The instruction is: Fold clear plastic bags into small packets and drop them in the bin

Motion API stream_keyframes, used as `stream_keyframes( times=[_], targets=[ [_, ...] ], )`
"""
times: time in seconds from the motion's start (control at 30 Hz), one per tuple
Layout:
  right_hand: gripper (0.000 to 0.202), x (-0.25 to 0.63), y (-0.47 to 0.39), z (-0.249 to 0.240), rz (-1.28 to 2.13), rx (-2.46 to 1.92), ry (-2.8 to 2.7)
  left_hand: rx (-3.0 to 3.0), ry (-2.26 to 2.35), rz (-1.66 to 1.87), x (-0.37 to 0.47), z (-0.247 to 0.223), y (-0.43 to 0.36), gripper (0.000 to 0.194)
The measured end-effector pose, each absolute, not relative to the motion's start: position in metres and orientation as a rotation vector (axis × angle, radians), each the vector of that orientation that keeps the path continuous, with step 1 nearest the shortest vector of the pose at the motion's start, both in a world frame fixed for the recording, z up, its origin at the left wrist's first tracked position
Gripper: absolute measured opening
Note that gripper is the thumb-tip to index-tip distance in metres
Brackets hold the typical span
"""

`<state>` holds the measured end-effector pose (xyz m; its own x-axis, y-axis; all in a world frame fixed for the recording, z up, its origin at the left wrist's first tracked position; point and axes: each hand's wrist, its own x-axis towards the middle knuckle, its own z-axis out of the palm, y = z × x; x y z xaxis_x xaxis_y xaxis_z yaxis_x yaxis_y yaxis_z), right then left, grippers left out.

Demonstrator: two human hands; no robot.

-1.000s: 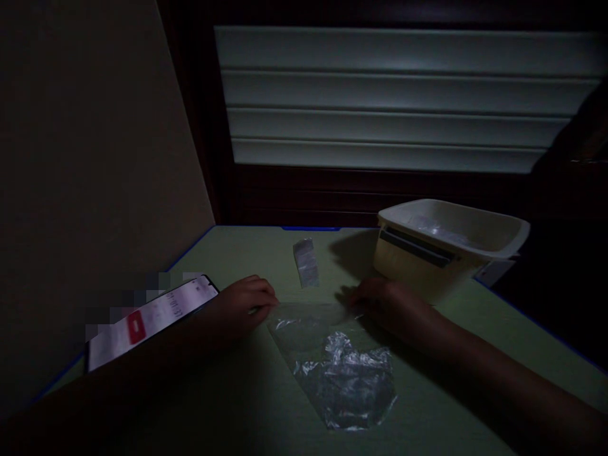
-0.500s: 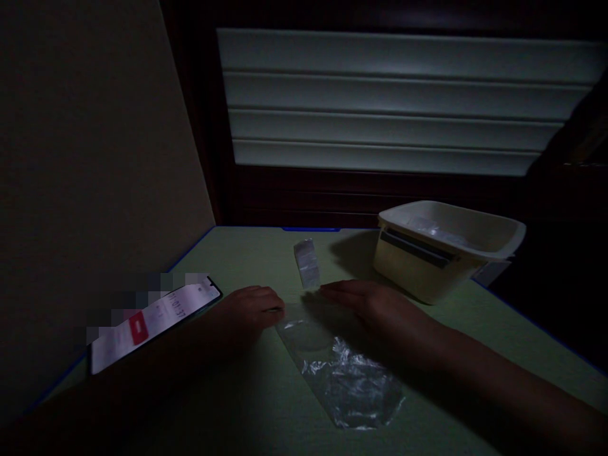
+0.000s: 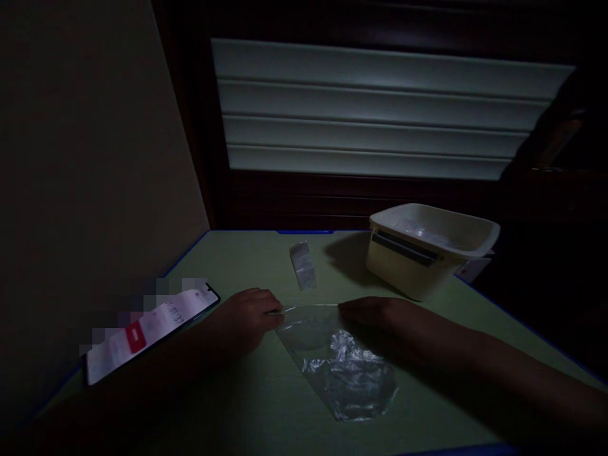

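A clear plastic bag (image 3: 351, 380) lies crinkled on the green tabletop, its far edge stretched between both hands. My left hand (image 3: 249, 320) is closed with the bag's far left corner pinched between thumb and fingers. At the far right corner, my right hand (image 3: 384, 320) has its fingers pressed together on the bag's edge; the thumb is hidden in shadow. Just beyond the bag is a small flat whitish plastic packet (image 3: 303, 266), touched by neither hand.
A cream plastic bin (image 3: 399, 269) with clear plastic inside stands at the back right. On the left lies a lit phone (image 3: 156, 329), beside my left forearm. The table (image 3: 237, 418) has a blue edge. Behind it are a wall and a slatted panel (image 3: 370, 120).
My right hand has come down and back to the bag's far right corner, and the far edge now looks straight and taut. My left hand keeps its pinch. The view has shifted slightly.
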<state>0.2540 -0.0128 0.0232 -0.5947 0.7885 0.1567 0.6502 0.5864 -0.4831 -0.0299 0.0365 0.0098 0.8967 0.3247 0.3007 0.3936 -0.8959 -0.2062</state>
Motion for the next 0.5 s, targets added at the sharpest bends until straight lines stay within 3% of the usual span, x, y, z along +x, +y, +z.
stream_keyframes(
  times=[0.27, 0.5],
  targets=[
    [0.028, 0.270, -0.001, 0.031, 0.519, -1.412, -2.361, -2.782, -0.506, -0.538, -0.028, 0.005, 0.039, 0.029],
    [0.012, 0.255, 0.026, 0.010, 0.388, -1.496, -2.319, -2.836, -0.572, -0.603, -0.026, 0.008, 0.036, 0.028]
  ],
)
